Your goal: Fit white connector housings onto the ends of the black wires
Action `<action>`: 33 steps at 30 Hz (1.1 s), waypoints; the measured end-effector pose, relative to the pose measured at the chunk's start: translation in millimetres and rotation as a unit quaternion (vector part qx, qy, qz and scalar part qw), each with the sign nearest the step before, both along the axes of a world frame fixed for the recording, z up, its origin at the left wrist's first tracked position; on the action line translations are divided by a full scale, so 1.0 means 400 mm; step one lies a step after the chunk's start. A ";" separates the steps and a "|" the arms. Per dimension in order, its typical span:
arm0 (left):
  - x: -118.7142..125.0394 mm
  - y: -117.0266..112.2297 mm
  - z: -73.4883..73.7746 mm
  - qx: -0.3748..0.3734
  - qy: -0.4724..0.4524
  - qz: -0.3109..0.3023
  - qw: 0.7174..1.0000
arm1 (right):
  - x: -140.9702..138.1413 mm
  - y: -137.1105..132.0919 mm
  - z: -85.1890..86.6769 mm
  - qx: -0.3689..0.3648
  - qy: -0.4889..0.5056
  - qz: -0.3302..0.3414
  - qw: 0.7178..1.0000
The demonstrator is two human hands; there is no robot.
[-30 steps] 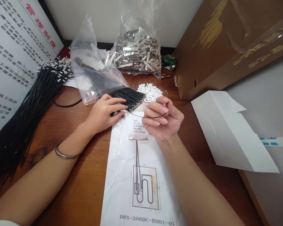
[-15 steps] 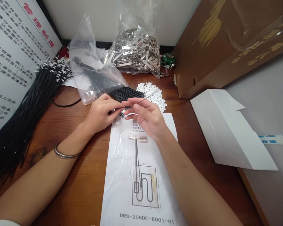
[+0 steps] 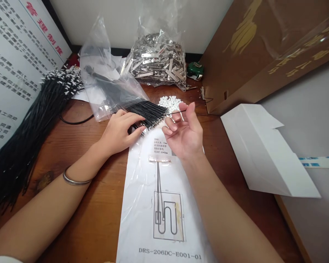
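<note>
My right hand pinches a thin black wire between thumb and forefinger, its palm turned up and the other fingers curled. The wire runs leftward from the fingertips toward the bundle of black wires. Beside that bundle's near end, my left hand lies with thumb and forefinger apart and nothing seen between them. The bundle reaches out of a clear plastic bag. Behind my right hand is a pile of small white pieces, partly covered by the fingers. Both hands are above the top of a printed drawing sheet.
A clear bag of metal strips stands at the back, with a green object beside it. At left lies a large bundle of black wires with white ends. A brown box and a folded white box are at right.
My right hand has moved right, away from my left hand, and turned palm up with the wire. My left fingers have parted and no longer pinch at the right hand.
</note>
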State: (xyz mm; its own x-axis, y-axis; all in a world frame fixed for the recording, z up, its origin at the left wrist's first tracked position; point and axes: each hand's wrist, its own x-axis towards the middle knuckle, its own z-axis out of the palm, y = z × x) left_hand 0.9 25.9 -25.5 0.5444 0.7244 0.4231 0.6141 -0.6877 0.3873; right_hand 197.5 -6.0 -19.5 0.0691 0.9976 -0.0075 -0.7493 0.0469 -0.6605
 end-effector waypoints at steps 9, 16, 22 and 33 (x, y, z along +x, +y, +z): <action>-0.004 0.006 -0.003 0.026 -0.020 -0.002 0.999 | 0.051 0.004 -0.015 0.032 0.029 0.009 0.999; 0.002 0.008 0.007 0.066 -0.108 -0.046 0.991 | 0.057 0.001 -0.028 0.040 -0.095 -0.019 0.994; 0.003 -0.013 0.025 0.055 -0.198 -0.069 0.976 | 0.065 0.002 -0.027 0.059 -0.093 -0.013 0.994; -0.001 -0.026 0.018 -0.152 -0.364 -0.106 0.913 | 0.069 0.003 -0.036 0.112 -0.062 0.034 0.991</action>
